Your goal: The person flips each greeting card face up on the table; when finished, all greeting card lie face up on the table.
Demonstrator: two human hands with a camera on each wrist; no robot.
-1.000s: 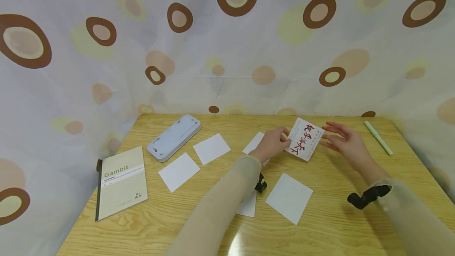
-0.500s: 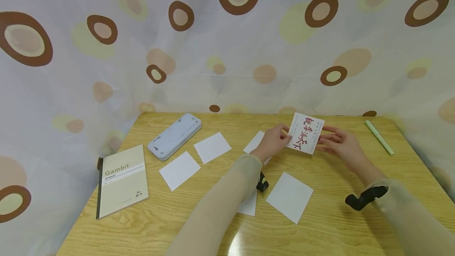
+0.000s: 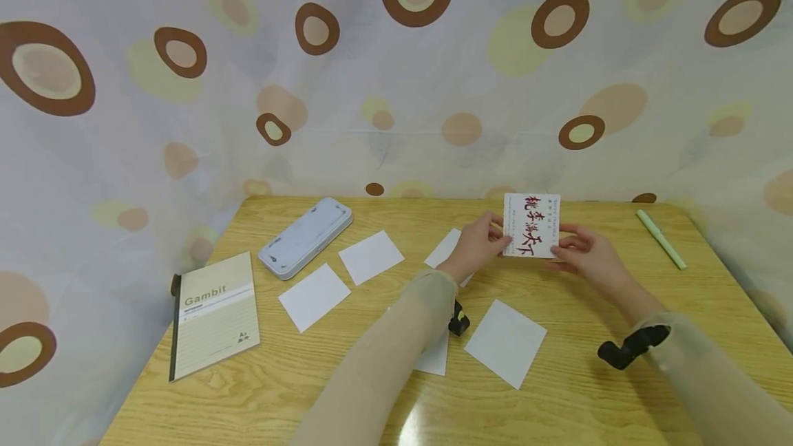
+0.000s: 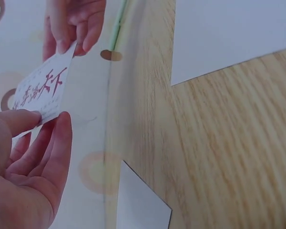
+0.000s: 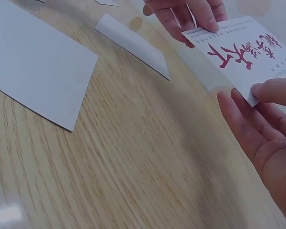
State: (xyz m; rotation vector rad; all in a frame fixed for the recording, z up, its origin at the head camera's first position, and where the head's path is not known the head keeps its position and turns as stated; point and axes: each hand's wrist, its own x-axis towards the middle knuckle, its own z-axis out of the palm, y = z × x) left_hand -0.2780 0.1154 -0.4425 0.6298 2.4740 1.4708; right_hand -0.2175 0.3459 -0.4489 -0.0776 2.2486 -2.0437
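A small white card (image 3: 540, 219) with red brush-style Chinese characters is held up above the far part of the table, its printed face toward me. My left hand (image 3: 476, 248) pinches its lower left edge, thumb on the printed side and fingers behind. On the opposite edge, my right hand (image 3: 588, 255) pinches the lower right corner the same way. The right wrist view shows that thumb (image 5: 269, 89) pressing the card's corner. Below the hands lies a blank white card (image 3: 505, 344); another white card (image 3: 443, 249) is partly hidden behind my left hand.
Two more blank cards (image 3: 314, 297) (image 3: 371, 257) lie left of centre, and one card (image 3: 434, 356) sits partly under my left forearm. A pale blue tin case (image 3: 306, 238), a Gambit notebook (image 3: 215, 316) at left and a light green pen (image 3: 661, 239) at right are on the wooden table (image 3: 272, 391).
The printed card has turned from a slant to nearly upright and squared to my view, rising slightly. My right hand has moved from beside its edge to pinching its corner.
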